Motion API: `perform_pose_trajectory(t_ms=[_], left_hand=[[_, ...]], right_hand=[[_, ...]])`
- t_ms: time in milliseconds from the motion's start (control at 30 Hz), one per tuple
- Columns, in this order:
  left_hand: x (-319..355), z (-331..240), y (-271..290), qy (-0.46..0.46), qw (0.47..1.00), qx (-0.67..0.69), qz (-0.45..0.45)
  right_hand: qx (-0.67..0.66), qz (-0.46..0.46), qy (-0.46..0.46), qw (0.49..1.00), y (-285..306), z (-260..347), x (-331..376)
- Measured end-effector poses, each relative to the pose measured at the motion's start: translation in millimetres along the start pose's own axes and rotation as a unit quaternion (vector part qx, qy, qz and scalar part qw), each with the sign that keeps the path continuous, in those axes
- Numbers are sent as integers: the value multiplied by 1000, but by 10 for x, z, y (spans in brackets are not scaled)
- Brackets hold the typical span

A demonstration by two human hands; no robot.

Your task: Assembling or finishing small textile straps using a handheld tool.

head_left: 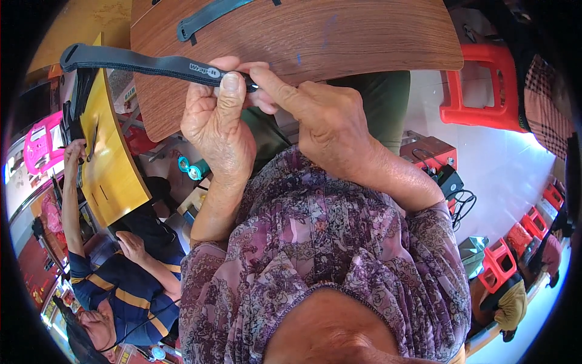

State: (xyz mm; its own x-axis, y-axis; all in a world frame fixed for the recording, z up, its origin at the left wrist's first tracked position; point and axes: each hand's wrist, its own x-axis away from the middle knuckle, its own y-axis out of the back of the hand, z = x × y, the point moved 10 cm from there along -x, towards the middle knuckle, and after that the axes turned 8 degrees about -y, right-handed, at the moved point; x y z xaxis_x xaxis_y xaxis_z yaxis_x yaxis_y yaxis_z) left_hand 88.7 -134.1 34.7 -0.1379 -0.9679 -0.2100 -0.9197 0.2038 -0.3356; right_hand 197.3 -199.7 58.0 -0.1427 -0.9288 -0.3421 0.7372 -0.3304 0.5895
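Note:
A stack of dark grey hook-and-loop straps (145, 64) stretches out to the left over the near edge of the brown wooden table. My left hand (221, 121) grips its right end, thumb on top beside a pale printed label. A small shiny piece (252, 88) shows at that end. My right hand (330, 115) is closed there, its index finger meeting the strap end and its other fingers curled in; the exact pinch is partly hidden. Farther back on the table (364, 42) lies another dark strap (212, 17).
At the left a co-worker's hand (75, 150) holds dark straps over a yellow table (115, 176). A red plastic stool (451, 112) stands to the right. Below the table on the right are a red box (433, 148) and black cables (464, 203).

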Motion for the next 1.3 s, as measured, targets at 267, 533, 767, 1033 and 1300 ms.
perform_pose_trajectory(t_ms=[267, 533, 767, 1033, 1300], left_hand=[[50, -42, 20, -43, 997, -60, -11], [85, -133, 40, -148, 975, -156, -48], [9, -25, 56, -82, 993, -67, -49], [-42, 37, 69, -49, 997, -51, -16], [-29, 137, 101, 23, 997, -74, 16]], right_hand=[[98, -25, 9, 995, -23, 74, 3], [55, 10, -32, 998, -140, -10, -39], [144, -56, 1, 988, -44, 66, -84], [-99, 6, -67, 993, -154, -220, -124], [65, -35, -37, 997, -88, -114, -26]])
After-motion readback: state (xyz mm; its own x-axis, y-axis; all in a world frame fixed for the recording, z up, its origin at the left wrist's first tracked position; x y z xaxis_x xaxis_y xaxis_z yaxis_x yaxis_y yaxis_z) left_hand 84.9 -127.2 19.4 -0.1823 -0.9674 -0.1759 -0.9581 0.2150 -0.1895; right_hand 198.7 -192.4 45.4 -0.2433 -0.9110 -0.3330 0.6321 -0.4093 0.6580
